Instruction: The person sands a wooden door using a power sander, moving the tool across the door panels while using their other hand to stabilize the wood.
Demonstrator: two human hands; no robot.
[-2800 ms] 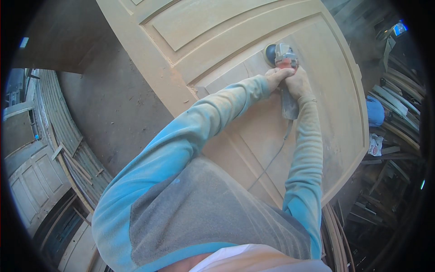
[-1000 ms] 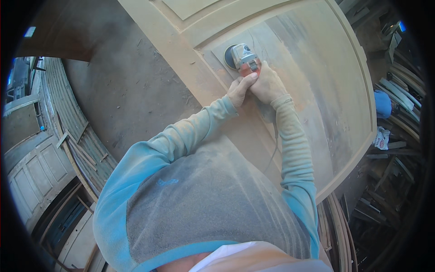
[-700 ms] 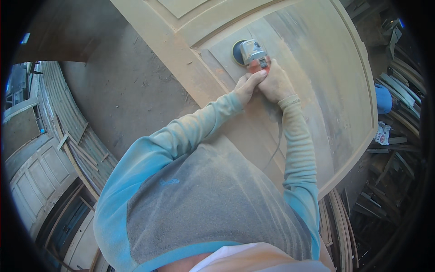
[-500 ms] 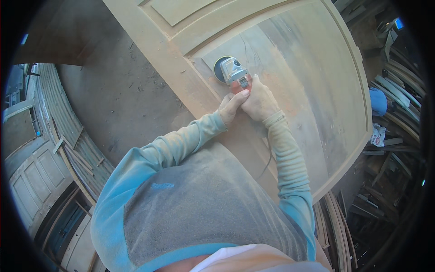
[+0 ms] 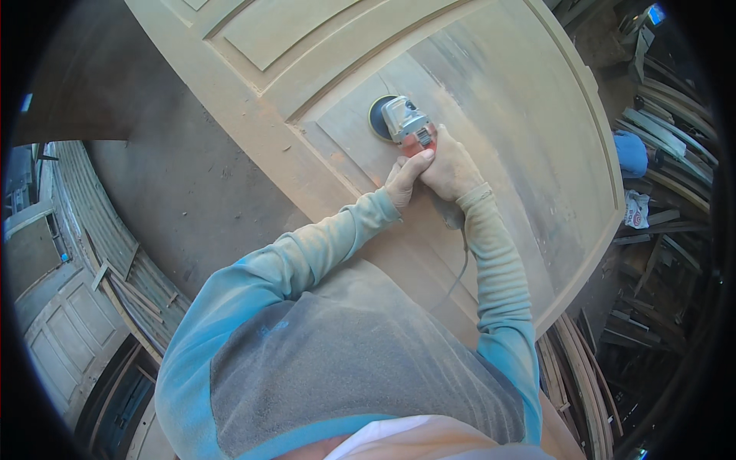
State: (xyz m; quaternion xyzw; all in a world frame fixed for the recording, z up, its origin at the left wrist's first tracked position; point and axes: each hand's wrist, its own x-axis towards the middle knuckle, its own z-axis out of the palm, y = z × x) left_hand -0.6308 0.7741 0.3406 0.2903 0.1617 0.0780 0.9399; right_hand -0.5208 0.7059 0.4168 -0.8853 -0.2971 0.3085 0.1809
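Both hands are closed round an angle grinder (image 5: 412,126) with a silver head, a red body and a round sanding disc (image 5: 379,118). My left hand (image 5: 405,175) grips its near left side, thumb on top. Wrapped about the body from the right is my right hand (image 5: 452,164). The disc rests on or just above a recessed panel of a wooden panel door (image 5: 529,115); the exact contact cannot be told. Dark streaks and pale sanded patches mark that panel. From the rear of the tool a cord (image 5: 463,268) runs down beside my right forearm.
Curved wooden boards (image 5: 675,130) and scrap are piled at the right, by a blue container (image 5: 630,153) and a white bag (image 5: 636,209). Further boards (image 5: 575,368) lie low at the right. On the left are a corrugated sheet (image 5: 107,215) and another panel door (image 5: 75,326).
The grinder and both hands have shifted slightly right relative to the view, across the door's panel. The whole view has also moved a little. Both hands keep their grip.
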